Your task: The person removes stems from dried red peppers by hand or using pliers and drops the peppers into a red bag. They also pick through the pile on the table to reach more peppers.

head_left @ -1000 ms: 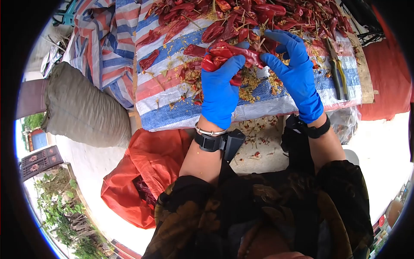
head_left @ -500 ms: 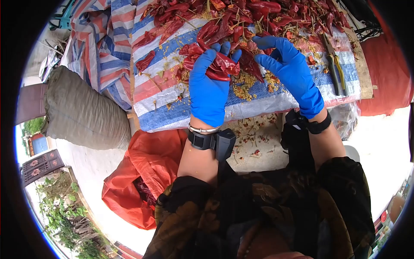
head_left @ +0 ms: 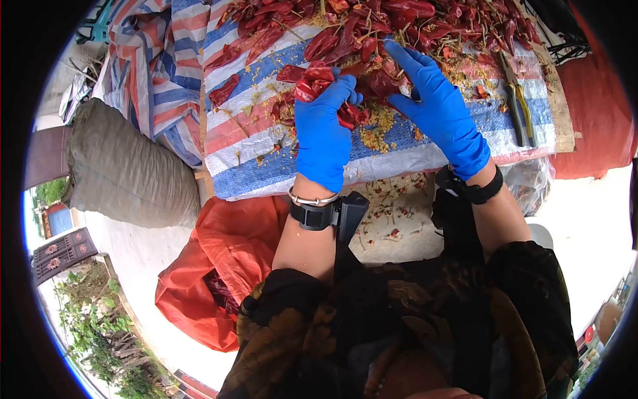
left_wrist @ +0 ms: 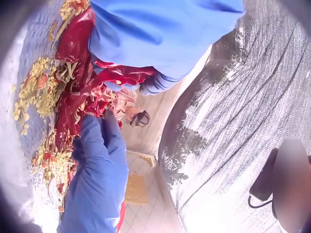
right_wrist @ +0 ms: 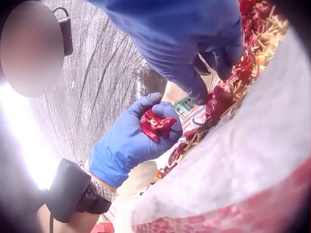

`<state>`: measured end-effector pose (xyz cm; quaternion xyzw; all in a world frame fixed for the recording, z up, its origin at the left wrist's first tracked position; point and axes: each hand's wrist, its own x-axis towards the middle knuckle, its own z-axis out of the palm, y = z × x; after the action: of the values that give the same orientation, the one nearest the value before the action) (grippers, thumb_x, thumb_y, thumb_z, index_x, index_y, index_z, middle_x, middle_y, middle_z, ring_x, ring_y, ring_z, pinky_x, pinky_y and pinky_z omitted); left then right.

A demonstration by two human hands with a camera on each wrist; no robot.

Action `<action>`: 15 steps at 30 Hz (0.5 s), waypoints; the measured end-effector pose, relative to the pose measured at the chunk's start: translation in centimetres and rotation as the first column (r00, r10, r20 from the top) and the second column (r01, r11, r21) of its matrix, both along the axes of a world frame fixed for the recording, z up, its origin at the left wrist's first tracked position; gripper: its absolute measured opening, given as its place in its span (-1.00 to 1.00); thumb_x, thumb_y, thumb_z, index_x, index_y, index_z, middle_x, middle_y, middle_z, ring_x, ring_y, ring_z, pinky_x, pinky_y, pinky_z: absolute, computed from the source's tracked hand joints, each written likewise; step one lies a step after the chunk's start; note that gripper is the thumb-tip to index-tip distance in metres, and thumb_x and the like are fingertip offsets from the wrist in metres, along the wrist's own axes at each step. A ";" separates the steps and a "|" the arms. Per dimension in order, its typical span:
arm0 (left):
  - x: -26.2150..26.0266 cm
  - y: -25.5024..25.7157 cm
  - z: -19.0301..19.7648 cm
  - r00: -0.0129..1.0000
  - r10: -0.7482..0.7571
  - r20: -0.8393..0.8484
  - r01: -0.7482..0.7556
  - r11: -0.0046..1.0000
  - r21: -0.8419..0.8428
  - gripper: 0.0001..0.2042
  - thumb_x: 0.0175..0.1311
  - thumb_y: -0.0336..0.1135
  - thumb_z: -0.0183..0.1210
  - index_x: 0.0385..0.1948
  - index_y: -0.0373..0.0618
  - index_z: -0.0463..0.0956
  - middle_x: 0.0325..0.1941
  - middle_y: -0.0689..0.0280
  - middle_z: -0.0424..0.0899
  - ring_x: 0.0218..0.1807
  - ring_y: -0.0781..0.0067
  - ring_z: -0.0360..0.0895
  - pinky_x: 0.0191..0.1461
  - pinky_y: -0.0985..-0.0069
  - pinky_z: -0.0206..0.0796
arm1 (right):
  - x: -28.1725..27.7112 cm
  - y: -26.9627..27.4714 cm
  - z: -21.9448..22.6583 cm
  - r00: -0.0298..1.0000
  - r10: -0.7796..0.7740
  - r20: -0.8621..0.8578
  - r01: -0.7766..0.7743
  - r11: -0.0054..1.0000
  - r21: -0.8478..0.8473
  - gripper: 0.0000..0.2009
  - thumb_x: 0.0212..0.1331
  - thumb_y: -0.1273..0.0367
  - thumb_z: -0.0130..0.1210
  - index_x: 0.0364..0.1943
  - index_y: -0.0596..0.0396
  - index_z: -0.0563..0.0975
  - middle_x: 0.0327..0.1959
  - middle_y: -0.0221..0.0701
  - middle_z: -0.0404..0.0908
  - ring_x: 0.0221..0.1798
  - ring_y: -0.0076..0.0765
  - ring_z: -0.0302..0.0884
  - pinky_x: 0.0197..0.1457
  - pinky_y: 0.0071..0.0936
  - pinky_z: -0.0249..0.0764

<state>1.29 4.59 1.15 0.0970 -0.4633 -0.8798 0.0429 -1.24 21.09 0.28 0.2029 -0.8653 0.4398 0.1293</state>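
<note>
1. Blue gloves cover both hands in all three views. In the head view the left hand (head_left: 323, 130) curls its fingers round a few red peppers (head_left: 314, 85), gripping them above the striped sheet (head_left: 266, 181).

2. The right hand (head_left: 442, 110) is open in the head view, its fingers extended and its thumb set apart from them, close to a dark red pepper (head_left: 383, 83) between the two hands. Whether a fingertip touches that pepper cannot be told from there.

3. From the right wrist, the left hand's grip shows more plainly: the fingers fold over the crumpled red peppers, whose torn, paler inside faces outward. The head view shows mostly their glossy outer skin.

4. The left wrist view looks past the left hand's glove to the right hand, whose fingertips are up beside ragged red pepper pieces. Pale yellow seeds (left_wrist: 40, 90) lie scattered on the sheet nearby.

5. Silvery mesh (left_wrist: 243, 121) fills much of the background in both wrist views; the head view does not show it.

6. Only the head view takes in the yellow-and-black-handled pliers (head_left: 520, 120) on the sheet at the right, the wide pepper pile (head_left: 405, 23) beyond the hands, the orange-red bag (head_left: 229, 243) below the sheet and the bulky grey-green sack (head_left: 129, 166) at the left.
</note>
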 end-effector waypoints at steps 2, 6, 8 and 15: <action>-0.1 -0.1 -0.1 1.000 0.017 0.002 -0.017 0.999 0.034 -0.83 0.06 -0.54 0.12 -0.28 -0.19 0.41 -0.46 0.34 0.47 -0.42 0.52 0.41 -0.20 0.45 0.36 | 0.2 -0.3 -0.5 0.989 0.051 -0.140 -0.043 0.997 0.058 -0.40 -0.11 0.47 0.15 0.14 -0.21 0.32 -0.19 -0.29 0.47 -0.24 -0.14 0.49 -0.21 -0.33 0.45; -0.1 -0.1 -0.3 1.000 0.012 0.021 -0.013 0.999 0.044 -0.81 0.04 -0.56 0.14 -0.28 -0.20 0.41 -0.45 0.32 0.48 -0.40 0.50 0.43 -0.19 0.46 0.36 | 0.3 0.0 -1.0 1.000 0.024 -0.007 -0.021 0.972 0.236 -0.42 -0.13 0.43 0.18 0.11 -0.16 0.33 -0.18 -0.27 0.46 -0.21 -0.08 0.47 -0.17 -0.31 0.44; -0.1 -0.1 -0.3 1.000 -0.001 0.021 0.000 0.999 0.040 -0.80 0.02 -0.56 0.15 -0.29 -0.21 0.41 -0.38 0.28 0.52 -0.38 0.47 0.46 -0.20 0.48 0.36 | -0.2 0.7 -1.4 0.999 0.003 -0.051 0.008 0.977 0.212 -0.46 -0.13 0.42 0.19 0.07 -0.09 0.37 -0.20 -0.25 0.47 -0.21 -0.07 0.47 -0.17 -0.32 0.44; 0.2 1.4 0.9 0.993 -0.082 -0.089 0.060 0.974 -0.220 -0.79 0.00 -0.54 0.18 -0.29 -0.23 0.42 -0.21 0.22 0.56 -0.27 0.53 0.49 -0.16 0.60 0.33 | 0.0 0.4 0.2 0.908 0.173 0.381 0.049 0.861 -0.507 -0.67 -0.07 0.43 0.19 -0.14 0.15 0.46 -0.37 -0.29 0.56 -0.37 -0.50 0.46 -0.26 -0.54 0.41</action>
<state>1.50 6.02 2.04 0.0318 -0.5570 -0.8287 0.0443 -1.20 21.49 0.48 0.0924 -0.7198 0.6877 -0.0228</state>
